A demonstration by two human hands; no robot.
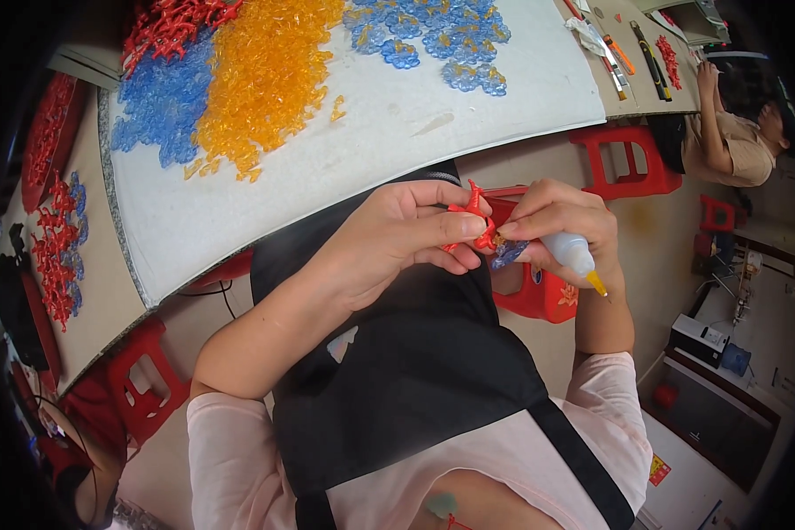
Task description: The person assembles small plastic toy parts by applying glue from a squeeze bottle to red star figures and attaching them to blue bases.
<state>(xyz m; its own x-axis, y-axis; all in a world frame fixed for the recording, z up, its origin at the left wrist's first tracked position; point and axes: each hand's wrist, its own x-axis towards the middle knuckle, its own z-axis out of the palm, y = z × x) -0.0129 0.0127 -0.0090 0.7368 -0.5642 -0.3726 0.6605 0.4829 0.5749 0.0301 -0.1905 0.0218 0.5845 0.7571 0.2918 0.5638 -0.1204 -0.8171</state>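
My left hand [415, 225] pinches a small red plastic figure [473, 208] between thumb and fingers, above my lap and just off the table edge. Close against it, my right hand [561, 221] grips a blue translucent flower-shaped piece [509, 253] with its fingertips. The same hand also has a white glue bottle [569, 251] tucked in it, its yellow nozzle tilted down and outward. Red figure and blue piece meet or nearly meet; the fingers hide the exact contact.
On the white-covered table [362, 132] lie orange translucent pieces [265, 79], blue pieces [163, 102], red figures [172, 31] and blue flower pieces with orange centres [442, 40]. A cutter [650, 62] lies at right. Red stools [627, 163] stand nearby; another person [724, 137] sits at far right.
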